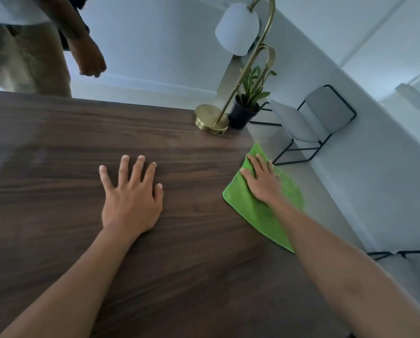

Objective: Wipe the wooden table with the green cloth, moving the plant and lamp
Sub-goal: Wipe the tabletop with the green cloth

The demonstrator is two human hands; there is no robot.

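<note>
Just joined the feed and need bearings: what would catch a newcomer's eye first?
The bright green cloth jumps out, pressed under the right hand at the right edge of the wooden table. The left hand lies spread flat mid-table. A brass lamp and a potted plant stand together at the far right corner.

Person wearing the camera; visible parts: two forearms, two hands. Left hand [131,203]: bare, five fingers showing, nails short and plain. Right hand [262,182]: bare, outline slightly blurred. Forearms: bare along their whole visible length, lower frame edge to wrist.
</note>
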